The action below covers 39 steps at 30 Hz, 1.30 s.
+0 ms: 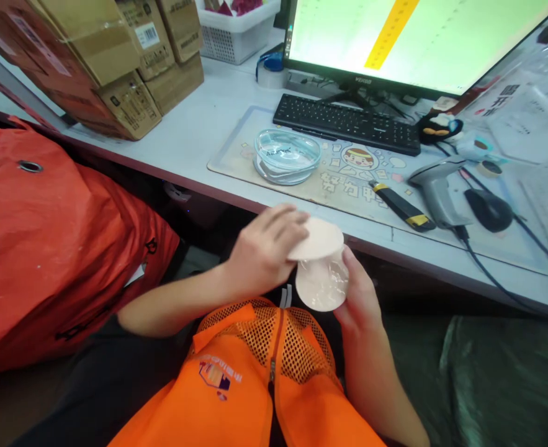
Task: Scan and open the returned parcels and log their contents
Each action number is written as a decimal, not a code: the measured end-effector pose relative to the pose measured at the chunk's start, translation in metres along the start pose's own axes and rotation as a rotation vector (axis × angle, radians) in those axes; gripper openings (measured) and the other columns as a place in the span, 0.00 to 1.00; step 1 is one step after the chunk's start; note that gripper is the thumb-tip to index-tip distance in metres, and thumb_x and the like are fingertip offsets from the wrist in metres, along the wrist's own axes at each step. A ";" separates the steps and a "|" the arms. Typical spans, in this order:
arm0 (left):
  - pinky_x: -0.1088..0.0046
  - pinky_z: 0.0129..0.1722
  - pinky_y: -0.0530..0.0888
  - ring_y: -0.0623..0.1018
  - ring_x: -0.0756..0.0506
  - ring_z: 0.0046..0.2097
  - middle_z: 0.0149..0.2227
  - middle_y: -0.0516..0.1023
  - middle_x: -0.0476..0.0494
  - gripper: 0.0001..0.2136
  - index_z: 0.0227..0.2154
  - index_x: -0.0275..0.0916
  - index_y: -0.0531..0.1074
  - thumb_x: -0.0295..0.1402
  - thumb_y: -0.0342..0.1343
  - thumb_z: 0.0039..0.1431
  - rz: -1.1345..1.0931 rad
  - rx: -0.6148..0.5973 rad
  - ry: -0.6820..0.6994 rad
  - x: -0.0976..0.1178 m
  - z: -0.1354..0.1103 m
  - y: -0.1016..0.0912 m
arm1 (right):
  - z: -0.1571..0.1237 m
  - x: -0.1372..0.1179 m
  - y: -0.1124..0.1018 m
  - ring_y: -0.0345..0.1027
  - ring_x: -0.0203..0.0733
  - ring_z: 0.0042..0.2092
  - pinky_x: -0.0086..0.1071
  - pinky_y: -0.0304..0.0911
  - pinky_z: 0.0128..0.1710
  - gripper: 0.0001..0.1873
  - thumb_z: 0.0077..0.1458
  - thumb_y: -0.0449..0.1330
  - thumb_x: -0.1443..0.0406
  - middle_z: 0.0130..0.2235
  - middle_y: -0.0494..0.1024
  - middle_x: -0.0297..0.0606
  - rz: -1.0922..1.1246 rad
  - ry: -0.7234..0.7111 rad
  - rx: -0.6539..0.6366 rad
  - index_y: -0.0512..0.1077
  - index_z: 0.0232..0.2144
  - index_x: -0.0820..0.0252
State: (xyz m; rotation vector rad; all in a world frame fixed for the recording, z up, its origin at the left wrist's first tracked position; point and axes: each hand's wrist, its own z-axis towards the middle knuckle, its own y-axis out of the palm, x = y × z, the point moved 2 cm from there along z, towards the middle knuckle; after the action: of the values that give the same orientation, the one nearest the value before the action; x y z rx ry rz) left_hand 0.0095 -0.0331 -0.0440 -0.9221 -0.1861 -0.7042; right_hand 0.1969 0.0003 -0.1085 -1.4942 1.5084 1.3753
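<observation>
Left hand (264, 251): fingers together, laid over the upper pale disc (318, 239), holding it against its mate; thumb hidden.
Right hand (362, 298): cupped round the wrapped lower disc (323, 287), bearing it from below.
Both discs sit between the hands, over the lap.
Beyond the hands, on the worktop (199, 133): clear dish (287, 155), barcode scanner (436, 186).

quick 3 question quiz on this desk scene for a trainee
1. True or false: the left hand and right hand both touch the pack.
2. What lies between the dish and the scanner? A) knife B) mouse C) tape
3. Fill in: the keyboard lies in front of the ____.
Key: 1 true; 2 A; 3 monitor.
</observation>
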 end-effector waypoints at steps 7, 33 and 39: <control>0.36 0.67 0.63 0.55 0.25 0.73 0.67 0.63 0.22 0.35 0.54 0.38 0.68 0.60 0.64 0.54 -0.159 -0.107 0.110 0.000 -0.049 0.073 | -0.001 -0.006 0.012 0.69 0.52 0.63 0.47 0.68 0.62 0.44 0.62 0.43 0.35 0.65 0.72 0.44 0.119 -0.062 -0.071 0.62 0.69 0.51; 0.40 0.70 0.54 0.53 0.28 0.74 0.72 0.59 0.34 0.35 0.64 0.46 0.67 0.55 0.63 0.58 0.137 -0.029 0.043 -0.089 0.085 0.024 | 0.085 -0.032 -0.052 0.76 0.47 0.50 0.43 0.72 0.53 0.33 0.45 0.73 0.50 0.51 0.80 0.44 -0.071 -0.422 0.295 0.71 0.49 0.58; 0.43 0.71 0.55 0.50 0.27 0.74 0.72 0.61 0.37 0.40 0.66 0.42 0.67 0.53 0.69 0.53 0.227 -0.304 -0.114 -0.172 0.119 0.024 | 0.126 -0.075 -0.072 0.68 0.37 0.30 0.30 0.62 0.20 0.41 0.35 0.75 0.51 0.42 0.78 0.41 -0.074 -0.428 0.410 0.71 0.51 0.59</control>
State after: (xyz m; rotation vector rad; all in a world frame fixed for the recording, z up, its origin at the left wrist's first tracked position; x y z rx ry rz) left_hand -0.0895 0.1518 -0.0624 -1.2542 -0.0729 -0.4763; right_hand 0.2491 0.1547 -0.0927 -0.9242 1.3401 1.1610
